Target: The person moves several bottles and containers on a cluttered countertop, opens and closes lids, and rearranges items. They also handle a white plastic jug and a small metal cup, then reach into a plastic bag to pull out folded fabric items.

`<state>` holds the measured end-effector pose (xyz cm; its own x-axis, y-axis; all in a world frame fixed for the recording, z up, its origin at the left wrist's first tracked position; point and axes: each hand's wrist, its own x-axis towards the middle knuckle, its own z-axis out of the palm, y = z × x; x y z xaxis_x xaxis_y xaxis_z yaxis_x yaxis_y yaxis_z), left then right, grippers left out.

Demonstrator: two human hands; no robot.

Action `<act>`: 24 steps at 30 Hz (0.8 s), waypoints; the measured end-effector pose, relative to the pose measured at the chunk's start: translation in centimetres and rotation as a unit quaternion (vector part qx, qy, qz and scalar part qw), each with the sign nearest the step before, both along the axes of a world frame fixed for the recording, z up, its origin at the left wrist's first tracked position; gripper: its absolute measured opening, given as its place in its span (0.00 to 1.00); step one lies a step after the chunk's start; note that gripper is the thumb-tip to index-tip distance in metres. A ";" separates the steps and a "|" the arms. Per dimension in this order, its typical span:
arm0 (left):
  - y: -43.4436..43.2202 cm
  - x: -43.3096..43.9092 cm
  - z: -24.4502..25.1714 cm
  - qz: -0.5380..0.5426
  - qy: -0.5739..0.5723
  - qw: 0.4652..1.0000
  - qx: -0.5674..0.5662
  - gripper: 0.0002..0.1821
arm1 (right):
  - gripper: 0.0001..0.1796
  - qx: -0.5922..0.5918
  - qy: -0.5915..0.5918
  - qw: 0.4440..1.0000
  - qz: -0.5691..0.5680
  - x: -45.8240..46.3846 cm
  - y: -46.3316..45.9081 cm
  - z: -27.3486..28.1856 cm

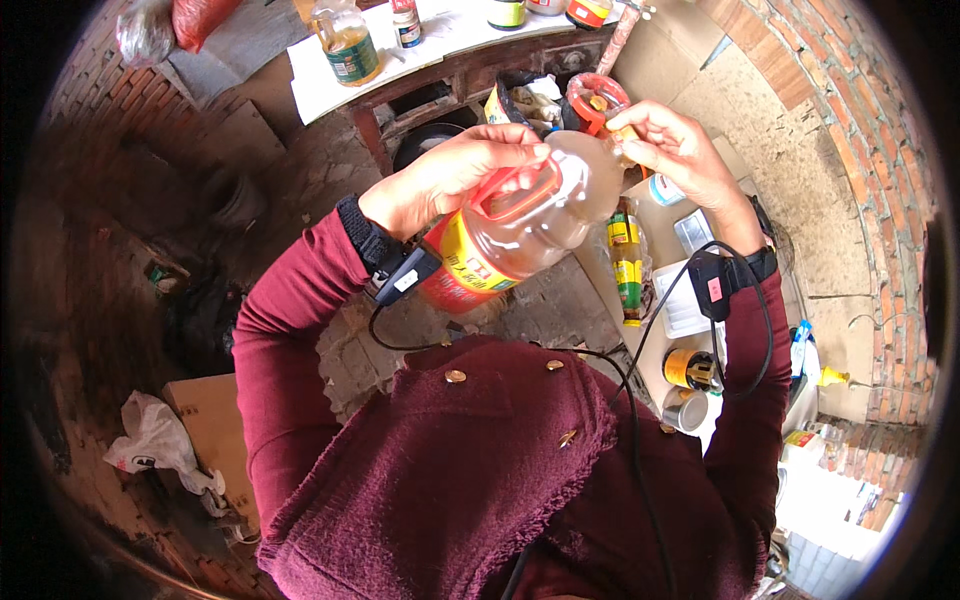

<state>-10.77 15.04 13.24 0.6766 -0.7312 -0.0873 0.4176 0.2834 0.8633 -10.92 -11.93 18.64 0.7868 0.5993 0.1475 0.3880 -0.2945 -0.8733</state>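
My left hand grips the red handle of a large clear plastic bottle with a red and yellow label. The bottle is held tilted in front of my chest, its neck pointing to the right. Near the neck, my right hand pinches a small yellowish cap between thumb and fingers. Whether the cap sits on the neck or is apart from it, I cannot tell. The bottle looks mostly empty in its visible clear upper part; the label hides the lower part.
Ahead stands a wooden table with a handled oil bottle and several jars. Below it are a lined bin and a red plastic container. Bottles, a white tray and a jar line the right. Cables hang from both wrists.
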 end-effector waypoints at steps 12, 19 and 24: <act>-2.5 2.2 2.8 -0.151 0.015 0.982 -0.110 0.07 | 0.07 -0.016 -0.159 0.984 -0.084 -2.4 -1.6 4.0; -1.8 2.4 1.4 -0.115 0.052 0.988 -0.085 0.25 | 0.07 -0.056 -0.300 0.947 -0.097 -3.9 0.7 5.4; -2.0 2.9 1.1 -0.076 0.033 0.993 -0.082 0.11 | 0.09 -0.044 -0.232 0.961 -0.141 -3.4 1.5 6.0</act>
<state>-7.88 13.03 14.31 0.5548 -0.8320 0.0006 0.5202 0.3475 0.7802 -14.29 -10.43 24.65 0.7816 0.3980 0.4803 0.6237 -0.5101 -0.5922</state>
